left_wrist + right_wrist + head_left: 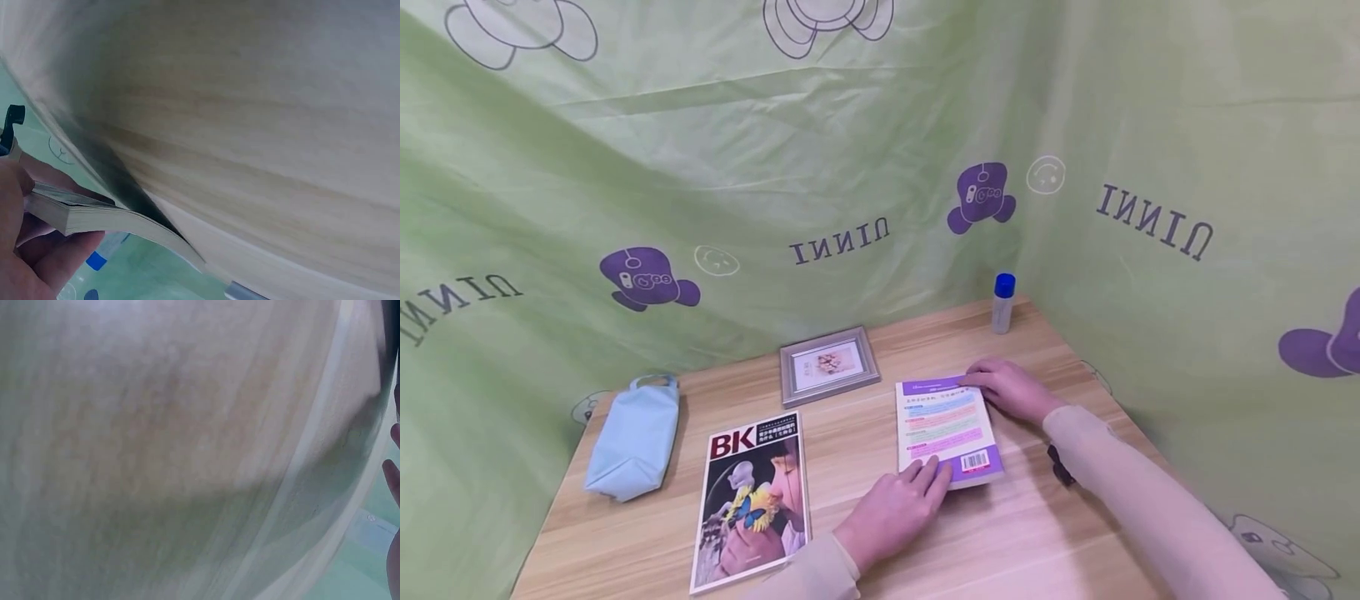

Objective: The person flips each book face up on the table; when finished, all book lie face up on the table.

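Lying face-down near the table's (1000, 550) right edge, the purple book (946, 431) is being held at both ends, its long axis running from near edge to far edge. Its near corner is being gripped by the left hand (895, 514), fingers on top; its far corner is being touched by the right hand (1011, 389), fingers nearly flat

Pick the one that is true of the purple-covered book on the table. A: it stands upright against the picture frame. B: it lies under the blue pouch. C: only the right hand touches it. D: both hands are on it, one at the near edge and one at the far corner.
D: in the head view the left hand rests on the near edge of the purple book while the right hand touches its far right corner.
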A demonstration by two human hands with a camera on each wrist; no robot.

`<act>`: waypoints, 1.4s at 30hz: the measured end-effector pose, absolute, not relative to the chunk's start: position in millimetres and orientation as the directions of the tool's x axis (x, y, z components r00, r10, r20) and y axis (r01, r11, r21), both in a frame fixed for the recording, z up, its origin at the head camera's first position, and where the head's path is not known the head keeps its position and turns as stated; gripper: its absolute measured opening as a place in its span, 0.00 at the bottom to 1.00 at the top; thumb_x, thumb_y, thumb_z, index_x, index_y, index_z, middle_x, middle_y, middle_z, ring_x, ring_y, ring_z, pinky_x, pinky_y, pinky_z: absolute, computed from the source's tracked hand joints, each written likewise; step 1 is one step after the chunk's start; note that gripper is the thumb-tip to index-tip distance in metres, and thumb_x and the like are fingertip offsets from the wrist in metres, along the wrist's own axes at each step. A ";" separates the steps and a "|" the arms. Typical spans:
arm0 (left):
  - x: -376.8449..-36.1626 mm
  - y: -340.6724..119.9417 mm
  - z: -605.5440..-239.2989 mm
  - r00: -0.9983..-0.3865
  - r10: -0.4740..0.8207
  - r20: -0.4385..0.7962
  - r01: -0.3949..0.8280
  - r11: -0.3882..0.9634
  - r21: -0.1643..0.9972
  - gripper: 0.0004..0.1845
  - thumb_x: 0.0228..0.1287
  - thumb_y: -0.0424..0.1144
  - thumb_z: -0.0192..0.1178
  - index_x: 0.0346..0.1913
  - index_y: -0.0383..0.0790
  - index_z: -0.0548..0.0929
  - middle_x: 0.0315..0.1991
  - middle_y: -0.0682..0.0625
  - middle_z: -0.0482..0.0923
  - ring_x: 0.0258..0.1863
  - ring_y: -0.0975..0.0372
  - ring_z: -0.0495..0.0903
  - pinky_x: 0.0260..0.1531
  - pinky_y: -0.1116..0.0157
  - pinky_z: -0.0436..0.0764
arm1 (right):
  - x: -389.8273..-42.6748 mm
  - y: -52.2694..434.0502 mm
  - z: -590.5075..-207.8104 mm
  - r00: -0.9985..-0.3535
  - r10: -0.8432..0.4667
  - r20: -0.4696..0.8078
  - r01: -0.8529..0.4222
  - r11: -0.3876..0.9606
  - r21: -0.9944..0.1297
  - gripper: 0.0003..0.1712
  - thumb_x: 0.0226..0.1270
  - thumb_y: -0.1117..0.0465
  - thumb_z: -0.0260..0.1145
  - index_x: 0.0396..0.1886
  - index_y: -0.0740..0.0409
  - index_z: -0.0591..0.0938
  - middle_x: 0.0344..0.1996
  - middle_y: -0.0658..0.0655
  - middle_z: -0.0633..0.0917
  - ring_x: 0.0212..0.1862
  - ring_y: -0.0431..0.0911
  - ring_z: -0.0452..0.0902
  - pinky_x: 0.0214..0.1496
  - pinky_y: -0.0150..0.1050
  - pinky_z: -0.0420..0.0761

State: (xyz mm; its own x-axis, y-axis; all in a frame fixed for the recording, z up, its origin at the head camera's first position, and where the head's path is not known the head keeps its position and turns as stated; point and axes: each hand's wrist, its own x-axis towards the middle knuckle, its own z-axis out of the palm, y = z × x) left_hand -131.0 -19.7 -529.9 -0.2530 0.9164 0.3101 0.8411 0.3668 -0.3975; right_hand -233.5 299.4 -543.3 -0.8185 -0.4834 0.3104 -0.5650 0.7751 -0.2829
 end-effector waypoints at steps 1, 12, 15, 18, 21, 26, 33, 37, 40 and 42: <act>-131.3 -21.5 -529.1 -0.250 0.917 0.312 0.843 0.364 -0.396 0.22 0.75 0.36 0.58 0.69 0.36 0.79 0.61 0.41 0.83 0.51 0.53 0.88 0.35 0.60 0.89 | -233.5 299.4 -542.9 -0.821 -0.483 0.305 -0.562 0.778 -0.282 0.20 0.75 0.68 0.66 0.63 0.53 0.86 0.54 0.61 0.85 0.57 0.58 0.81 0.63 0.59 0.78; -137.6 -33.3 -521.7 -0.214 0.900 0.379 0.850 0.363 -0.383 0.33 0.84 0.31 0.20 0.66 0.34 0.80 0.58 0.40 0.85 0.49 0.54 0.89 0.34 0.61 0.89 | -231.2 296.0 -536.5 -0.828 -0.475 0.298 -0.550 0.790 -0.269 0.19 0.73 0.68 0.68 0.60 0.53 0.88 0.51 0.57 0.86 0.55 0.56 0.82 0.63 0.58 0.79; -138.8 -34.3 -521.3 -0.203 0.895 0.396 0.852 0.361 -0.380 0.33 0.84 0.32 0.21 0.64 0.33 0.81 0.56 0.39 0.85 0.47 0.54 0.89 0.34 0.62 0.89 | -230.5 295.2 -535.5 -0.832 -0.472 0.291 -0.543 0.798 -0.260 0.19 0.72 0.68 0.68 0.60 0.52 0.88 0.51 0.57 0.86 0.55 0.56 0.82 0.63 0.58 0.79; -138.8 -35.9 -519.4 -0.203 0.891 0.407 0.856 0.363 -0.369 0.33 0.84 0.32 0.20 0.64 0.33 0.81 0.55 0.39 0.86 0.48 0.54 0.89 0.34 0.62 0.89 | -230.3 294.3 -534.5 -0.837 -0.468 0.285 -0.537 0.804 -0.255 0.19 0.72 0.67 0.69 0.60 0.52 0.88 0.51 0.57 0.86 0.55 0.55 0.82 0.63 0.57 0.79; -139.4 -37.8 -517.0 -0.209 0.882 0.421 0.861 0.371 -0.349 0.33 0.84 0.31 0.20 0.63 0.33 0.81 0.55 0.39 0.86 0.48 0.54 0.89 0.34 0.62 0.89 | -229.8 293.1 -532.8 -0.841 -0.464 0.279 -0.531 0.807 -0.257 0.19 0.71 0.67 0.69 0.60 0.52 0.88 0.51 0.56 0.87 0.55 0.55 0.82 0.62 0.57 0.79; -141.8 -40.4 -509.7 -0.230 0.870 0.436 0.865 0.387 -0.318 0.15 0.80 0.32 0.53 0.62 0.33 0.81 0.54 0.40 0.87 0.48 0.55 0.89 0.34 0.62 0.89 | -229.0 292.6 -530.9 -0.848 -0.453 0.276 -0.521 0.807 -0.276 0.18 0.72 0.67 0.69 0.58 0.53 0.89 0.50 0.55 0.87 0.54 0.54 0.83 0.62 0.57 0.79; -145.7 -43.3 -505.9 -0.259 0.844 0.470 0.869 0.416 -0.267 0.25 0.62 0.38 0.73 0.61 0.33 0.82 0.53 0.40 0.87 0.47 0.54 0.90 0.32 0.62 0.89 | -227.2 294.0 -529.9 -0.851 -0.442 0.283 -0.514 0.811 -0.279 0.17 0.72 0.65 0.70 0.58 0.51 0.89 0.50 0.55 0.87 0.55 0.54 0.82 0.63 0.57 0.79; -147.9 -47.1 -502.8 -0.265 0.831 0.489 0.878 0.417 -0.234 0.23 0.63 0.37 0.71 0.60 0.34 0.82 0.52 0.40 0.87 0.46 0.53 0.90 0.32 0.61 0.89 | -225.0 293.6 -527.7 -0.857 -0.435 0.276 -0.505 0.816 -0.281 0.17 0.72 0.64 0.70 0.58 0.49 0.89 0.50 0.53 0.87 0.55 0.52 0.83 0.62 0.56 0.80; -150.1 -50.0 -501.3 -0.265 0.814 0.517 0.883 0.420 -0.208 0.23 0.62 0.37 0.70 0.59 0.34 0.82 0.52 0.41 0.88 0.44 0.54 0.90 0.31 0.62 0.89 | -223.6 293.8 -526.6 -0.855 -0.436 0.280 -0.505 0.822 -0.263 0.17 0.71 0.64 0.71 0.58 0.49 0.89 0.50 0.54 0.88 0.54 0.52 0.83 0.62 0.55 0.80; -151.9 -51.8 -500.4 -0.267 0.800 0.537 0.886 0.422 -0.189 0.23 0.62 0.37 0.71 0.59 0.35 0.83 0.52 0.41 0.88 0.44 0.54 0.90 0.31 0.62 0.89 | -223.0 293.7 -525.7 -0.852 -0.436 0.290 -0.508 0.823 -0.255 0.17 0.71 0.64 0.71 0.57 0.49 0.89 0.50 0.54 0.88 0.54 0.52 0.83 0.62 0.55 0.80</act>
State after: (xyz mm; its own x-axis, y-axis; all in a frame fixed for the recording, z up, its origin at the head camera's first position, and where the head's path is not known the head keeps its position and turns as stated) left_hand -151.9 -51.8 -500.4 -0.2666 0.8002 0.5372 0.8865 0.4223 -0.1891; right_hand -223.0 293.7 -525.7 -0.8519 -0.4358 0.2902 -0.5078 0.8229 -0.2548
